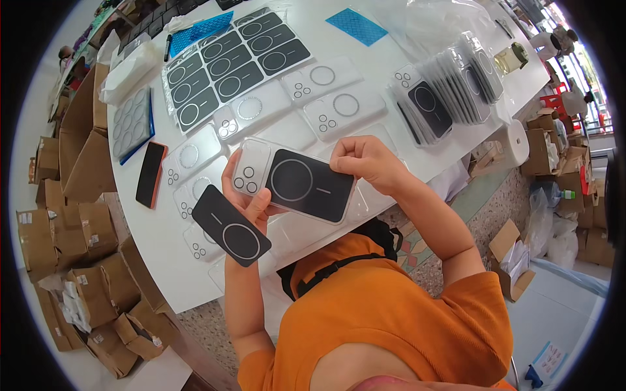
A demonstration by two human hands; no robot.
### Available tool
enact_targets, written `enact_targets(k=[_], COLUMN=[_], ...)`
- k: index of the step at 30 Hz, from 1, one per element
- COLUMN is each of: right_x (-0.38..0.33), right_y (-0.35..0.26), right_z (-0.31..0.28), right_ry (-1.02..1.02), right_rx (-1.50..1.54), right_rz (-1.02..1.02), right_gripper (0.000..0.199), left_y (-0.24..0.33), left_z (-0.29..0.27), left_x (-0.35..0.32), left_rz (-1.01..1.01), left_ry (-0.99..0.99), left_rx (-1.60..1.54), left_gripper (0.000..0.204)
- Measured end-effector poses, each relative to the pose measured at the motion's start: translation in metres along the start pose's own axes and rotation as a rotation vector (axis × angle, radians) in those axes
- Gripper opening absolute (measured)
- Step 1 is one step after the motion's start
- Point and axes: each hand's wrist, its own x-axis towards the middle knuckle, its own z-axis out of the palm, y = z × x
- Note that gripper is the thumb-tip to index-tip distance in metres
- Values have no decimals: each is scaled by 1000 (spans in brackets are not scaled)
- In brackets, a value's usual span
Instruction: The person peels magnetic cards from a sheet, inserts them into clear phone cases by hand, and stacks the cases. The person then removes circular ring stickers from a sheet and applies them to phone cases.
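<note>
My left hand (253, 207) grips a clear phone case (257, 156) by its camera end, the thumb on top. Over the rest of this case lies a black card (318, 189) with a grey ring and a short bar. The fingers of my right hand (368, 163) are pinched together at the card's upper right corner. A second black card (228, 221) with a ring crosses in front of my left wrist; what holds it is hidden. Several clear cases, such as this one (342, 111), lie on the white table (147, 260) around my hands.
Black ringed cards (238, 81) lie in rows on a sheet at the back. Stacked cases (456, 91) stand at the right. An orange-edged phone (150, 174) and a silvery sheet of rings (132, 122) lie left. Cardboard boxes (98, 293) crowd the floor beside the table.
</note>
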Motion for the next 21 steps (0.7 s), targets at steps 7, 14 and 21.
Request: enact_targets(k=[7,14,21], right_x=[2,14,22], right_y=[-6,5,17], right_z=[7,12,8], right_ry=[24,-1,50], right_rx=[-461,-440,-467], right_rz=[65,-115,-63], right_gripper=[28,40,38], left_y=[-4,-11,-22], left_z=[2,8,8], left_x=[-8,-3,8], left_rz=[-107,-81,-179], left_ry=[-6,-10,78], left_rx=[-11,235,204], left_gripper=[75,69,69])
